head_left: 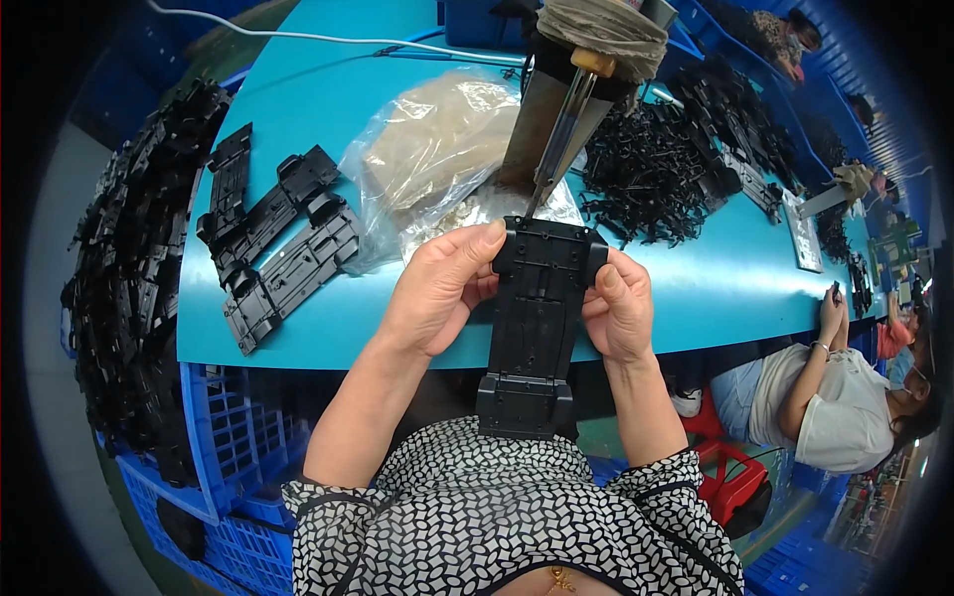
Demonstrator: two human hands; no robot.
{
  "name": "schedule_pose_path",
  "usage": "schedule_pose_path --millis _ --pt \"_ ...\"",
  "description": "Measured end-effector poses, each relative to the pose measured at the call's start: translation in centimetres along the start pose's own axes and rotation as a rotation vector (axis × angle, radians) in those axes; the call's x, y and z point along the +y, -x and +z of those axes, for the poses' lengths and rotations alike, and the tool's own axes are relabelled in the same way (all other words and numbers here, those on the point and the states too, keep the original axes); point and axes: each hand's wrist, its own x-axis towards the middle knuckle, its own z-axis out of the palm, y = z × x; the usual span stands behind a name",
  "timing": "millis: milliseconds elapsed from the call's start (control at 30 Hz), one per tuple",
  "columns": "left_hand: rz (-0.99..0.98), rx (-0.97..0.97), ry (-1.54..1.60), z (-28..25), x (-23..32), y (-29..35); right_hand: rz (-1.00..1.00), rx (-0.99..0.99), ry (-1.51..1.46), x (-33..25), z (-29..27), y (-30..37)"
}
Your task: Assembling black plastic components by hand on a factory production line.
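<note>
My left hand (pixel 445 283) and my right hand (pixel 620 306) grip a black plastic chassis plate (pixel 537 318) between them, by the two sides of its far end. The plate is long, with wider blocks at both ends and small holes and ribs on its face. Its near end hangs past the table edge, over my lap. A thin metal rod (pixel 559 129) comes down from a cloth-wrapped fixture (pixel 604 38), and its tip is at the plate's far edge. I cannot tell whether the tip touches the plate.
Several similar plates (pixel 298 258) lie on the turquoise table (pixel 417 343) at the left. Beyond my hands is a clear plastic bag (pixel 437 139). Small black parts (pixel 646 169) are heaped right. Stacked plates (pixel 139 288) fill blue crates (pixel 238 427) at far left. A co-worker (pixel 825 397) sits right.
</note>
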Motion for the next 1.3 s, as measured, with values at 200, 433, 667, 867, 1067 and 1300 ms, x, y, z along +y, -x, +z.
schedule_pose_path --millis 200,433,667,867,1067,1300 --pt "-0.002 -0.007 -0.004 -0.25 -0.12 -0.09 -0.008 -0.015 -0.022 0.01 -0.05 0.04" --pt "-0.002 0.018 0.006 -0.02 -0.23 -0.23 -0.019 0.003 -0.024 -0.16 0.33 0.06" --pt "0.008 0.001 -0.001 0.01 -0.14 -0.24 -0.024 0.026 0.014 0.02 0.35 0.01" --pt "0.006 -0.006 -0.003 -0.01 0.01 -0.17 -0.008 0.025 0.016 0.11 0.09 0.05" --pt "0.002 -0.01 -0.012 -0.1 0.0 -0.22 -0.026 0.029 0.011 -0.01 0.55 0.04" --pt "-0.007 -0.002 -0.013 -0.05 0.09 -0.32 -0.001 0.026 0.021 0.14 -0.1 0.01"
